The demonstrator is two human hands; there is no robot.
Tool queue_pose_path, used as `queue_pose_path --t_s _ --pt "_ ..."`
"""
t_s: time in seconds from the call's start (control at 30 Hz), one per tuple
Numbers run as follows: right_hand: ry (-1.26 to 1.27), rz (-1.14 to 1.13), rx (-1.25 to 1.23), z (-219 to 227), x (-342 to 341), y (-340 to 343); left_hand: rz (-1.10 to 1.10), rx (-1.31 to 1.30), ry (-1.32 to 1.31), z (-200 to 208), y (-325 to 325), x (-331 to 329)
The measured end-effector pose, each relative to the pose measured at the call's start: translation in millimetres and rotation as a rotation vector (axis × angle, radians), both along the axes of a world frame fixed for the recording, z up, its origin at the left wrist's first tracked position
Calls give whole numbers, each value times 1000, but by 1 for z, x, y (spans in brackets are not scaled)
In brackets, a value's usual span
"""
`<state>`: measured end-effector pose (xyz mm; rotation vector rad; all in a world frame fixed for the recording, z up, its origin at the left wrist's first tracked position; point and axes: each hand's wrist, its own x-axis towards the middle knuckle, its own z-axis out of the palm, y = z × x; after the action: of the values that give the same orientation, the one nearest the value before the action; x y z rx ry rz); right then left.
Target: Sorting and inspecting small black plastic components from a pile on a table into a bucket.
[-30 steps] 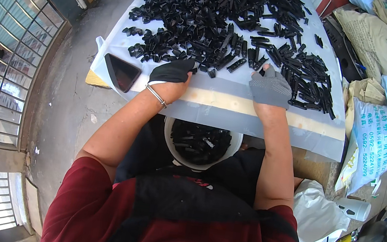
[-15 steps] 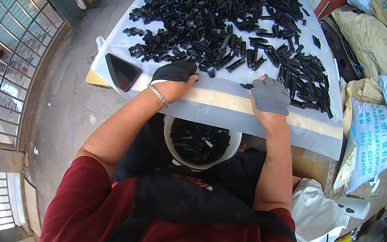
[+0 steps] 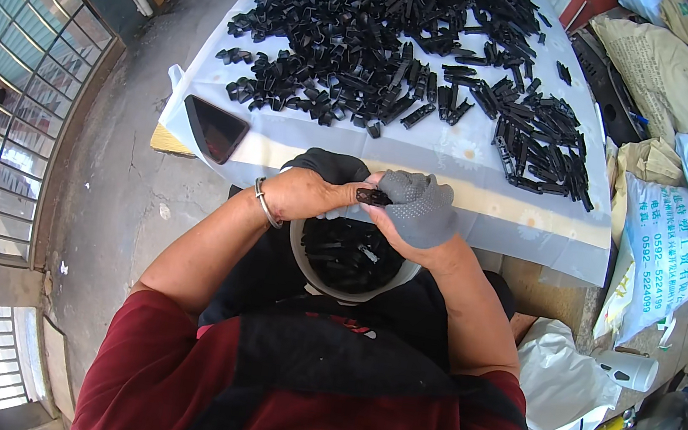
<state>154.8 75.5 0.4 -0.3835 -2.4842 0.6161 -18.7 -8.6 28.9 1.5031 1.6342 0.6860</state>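
My left hand [image 3: 312, 189], in a dark fingerless glove, and my right hand [image 3: 415, 209], in a grey dotted one, meet just past the table's near edge. Pinched between them is a small black plastic part [image 3: 373, 196]; fingers cover much of it. Right below the hands stands a round white bucket [image 3: 297, 248] between my legs, with many black parts [image 3: 346, 259] inside. On the table beyond lies a big heap of curved black plastic clips [image 3: 324, 45]. A smaller pile of long black plastic pieces [image 3: 547, 147] spreads to its right.
A white cloth [image 3: 459, 148] covers the table, with a phone [image 3: 215, 128] at its left corner. Stuffed sacks [image 3: 658, 79] and printed plastic bags [image 3: 656, 250] crowd the right side. A white bag [image 3: 562, 382] lies low on the right. A barred window [image 3: 12, 107] is at left.
Both hands have drawn back from the table's near part and come together over the bucket. The black part is now gripped between them.
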Motion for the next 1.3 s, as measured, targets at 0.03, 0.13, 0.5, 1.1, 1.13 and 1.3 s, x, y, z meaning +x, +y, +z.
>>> queue_pose_path --t_s 0.03,0.13,0.5,1.1,1.13,1.3 --pt "-100 -37 -47 2 -1 -2 96 -95 -195 -3 -3 2" --pt "45 -74 40 -6 -8 -9 210 73 -194 -26 -6 11" --pt "-42 -130 240 6 8 -4 333 285 -105 -25 -8 12" --pt "-266 -353 194 20 -11 36 -32 118 592 -4 3 -10" --pt "-206 -404 298 17 -19 51 34 219 617 -9 10 -12" --pt "46 -331 612 -10 -50 90 161 441 645 -31 58 -15"
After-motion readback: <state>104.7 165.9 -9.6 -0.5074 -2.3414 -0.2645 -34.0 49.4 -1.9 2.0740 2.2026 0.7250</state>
